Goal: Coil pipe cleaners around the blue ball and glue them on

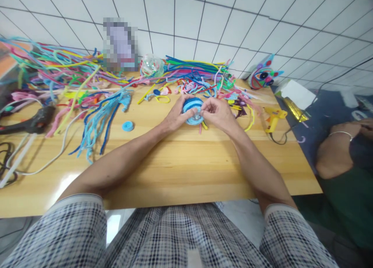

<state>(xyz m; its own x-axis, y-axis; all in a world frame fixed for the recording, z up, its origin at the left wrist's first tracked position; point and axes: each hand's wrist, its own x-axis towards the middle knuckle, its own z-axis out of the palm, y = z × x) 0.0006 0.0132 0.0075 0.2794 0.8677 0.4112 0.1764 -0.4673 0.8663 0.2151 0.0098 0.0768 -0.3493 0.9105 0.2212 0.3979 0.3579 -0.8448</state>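
Note:
Over the middle of the table, a round coil of light and dark blue pipe cleaners (192, 103) rests between both hands. My left hand (178, 113) is closed on its left side, with the thumb lying across the face. Bent fingers of my right hand (216, 112) pinch at the coil's right side, close to its centre; whether they grip a loose end is too small to tell. A smaller blue coil (127, 126) lies flat to the left of my hands. Beside it is a bundle of loose blue pipe cleaners (100, 122).
Heaps of coloured pipe cleaners (198, 72) line the tiled wall. At the left lies a black glue gun (32, 122) with a cord. A yellow glue gun (274, 118) and a colourful animal-head figure (264, 74) are at the right. Another person's arm (335, 151) shows beyond the table edge.

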